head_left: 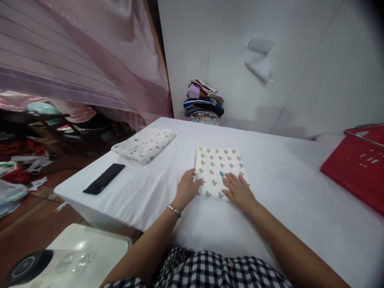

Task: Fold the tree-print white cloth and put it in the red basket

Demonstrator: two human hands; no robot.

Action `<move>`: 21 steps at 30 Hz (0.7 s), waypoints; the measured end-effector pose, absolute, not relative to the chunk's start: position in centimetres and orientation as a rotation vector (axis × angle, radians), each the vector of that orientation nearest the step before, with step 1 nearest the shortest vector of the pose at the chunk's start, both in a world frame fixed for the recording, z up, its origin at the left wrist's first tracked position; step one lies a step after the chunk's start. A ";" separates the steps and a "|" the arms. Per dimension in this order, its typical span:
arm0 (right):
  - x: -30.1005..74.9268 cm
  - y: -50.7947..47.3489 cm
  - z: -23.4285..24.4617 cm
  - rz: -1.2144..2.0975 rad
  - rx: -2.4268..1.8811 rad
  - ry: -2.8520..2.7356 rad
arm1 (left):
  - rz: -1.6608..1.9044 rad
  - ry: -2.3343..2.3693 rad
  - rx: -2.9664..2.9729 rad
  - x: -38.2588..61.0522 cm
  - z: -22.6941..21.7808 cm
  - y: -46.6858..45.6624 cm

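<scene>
A square of folded white cloth [217,164] with grey mushroom-like prints and a few coloured ones lies in front of me on the white-covered table [147,200]. My left hand [188,186] is at its left edge, the thumb over the top and the fingers curled against the side. On the lower right part of the cloth my right hand [239,190] rests flat, fingers slightly spread. Farther left lies another folded white cloth [145,145] with small dark prints. A black phone [104,179] sits near the table's left edge.
A red basket [357,164] stands at the right edge. Stacked folded clothes [204,102] are by the wall beyond the table. Pink curtains [120,52] hang at the left. A white stool-like surface [90,248] holding a dark round object [28,266] is at lower left.
</scene>
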State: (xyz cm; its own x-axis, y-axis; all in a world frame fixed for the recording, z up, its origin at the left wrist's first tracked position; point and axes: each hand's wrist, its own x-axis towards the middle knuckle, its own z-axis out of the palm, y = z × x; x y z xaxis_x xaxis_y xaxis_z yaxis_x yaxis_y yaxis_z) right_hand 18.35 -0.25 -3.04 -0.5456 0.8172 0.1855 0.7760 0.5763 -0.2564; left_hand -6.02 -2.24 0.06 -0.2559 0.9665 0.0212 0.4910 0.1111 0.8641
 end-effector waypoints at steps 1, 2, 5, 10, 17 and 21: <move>18.3 -0.2 -3.0 0.195 -1.313 -2.535 | 1.097 1.811 1.519 -5.4 0.7 -1.8; 18.2 -0.2 -3.0 0.182 -1.314 -2.544 | 1.114 1.775 1.619 -4.7 1.4 -1.2; 18.0 -0.3 -2.9 0.162 -1.321 -2.552 | 1.016 1.669 1.881 -2.4 2.1 0.8; 18.5 -0.4 -1.8 0.384 -1.259 -2.477 | 0.561 1.815 2.086 -1.1 -0.3 3.5; 23.2 4.5 -0.3 0.728 -1.457 -1.576 | 0.485 1.816 2.072 -2.0 -0.7 4.3; 24.2 8.1 -1.0 1.072 -1.519 -1.214 | 0.407 1.870 2.081 -0.1 1.2 5.4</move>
State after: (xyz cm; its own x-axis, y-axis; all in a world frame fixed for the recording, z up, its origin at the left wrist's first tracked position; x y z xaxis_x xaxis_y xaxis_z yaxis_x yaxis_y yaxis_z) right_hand 24.25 8.07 -0.98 0.1461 0.9848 -0.0943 0.2159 -0.1248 -0.9684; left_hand -0.13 5.41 1.21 0.1061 0.9944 0.0025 0.9053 -0.0976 0.4133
